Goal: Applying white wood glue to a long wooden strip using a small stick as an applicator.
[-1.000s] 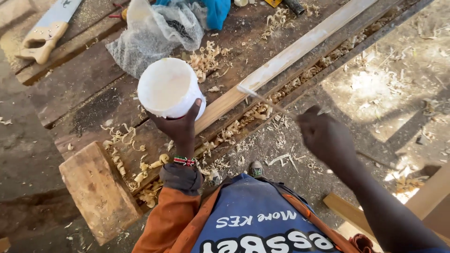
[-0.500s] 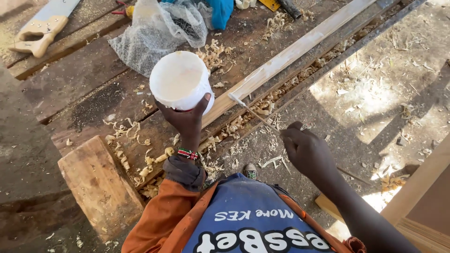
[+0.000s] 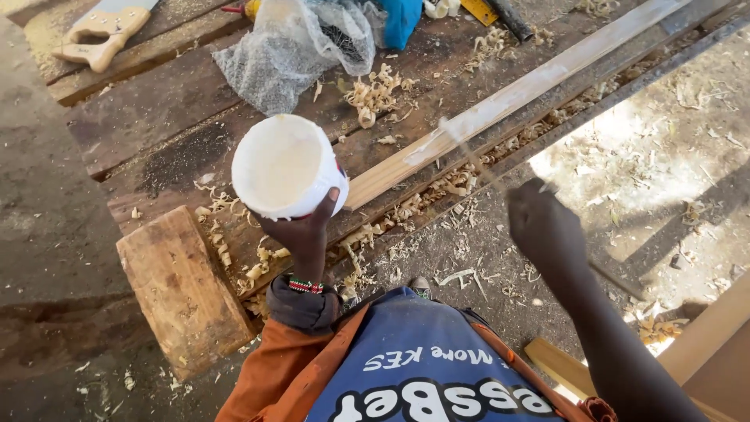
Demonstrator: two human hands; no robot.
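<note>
Nearest the viewer is the person's blue apron (image 3: 422,383) worn over an orange sleeve (image 3: 269,367), with a beaded wristband (image 3: 306,286) on the left wrist.

The left hand (image 3: 303,234) is raised above the workbench (image 3: 148,117). Its fingers are curled under and around the base of a white tub (image 3: 285,166), the thumb pressed on the tub's side. The tub is tilted with its open mouth toward the camera; pale paste coats the inside.

The right hand (image 3: 543,227) is clenched around the lower end of a thin stick (image 3: 476,160). The stick is blurred. Its upper tip lies at, or just over, the long wooden strip (image 3: 531,86); contact cannot be confirmed.

The strip lies diagonally on the workbench. The upper part of its face is whitish; the lower end, just beside the tub, shows bare wood.

A thick wooden block (image 3: 183,289) sits at the near bench edge, left of the left hand. Wood shavings (image 3: 375,94) lie scattered on the bench and on the ground below it.

Farther back on the bench lie a crumpled clear plastic bag (image 3: 289,47), a blue item (image 3: 402,19) beside it, and a handsaw (image 3: 101,27) with a pale wooden handle at the far left corner.
</note>
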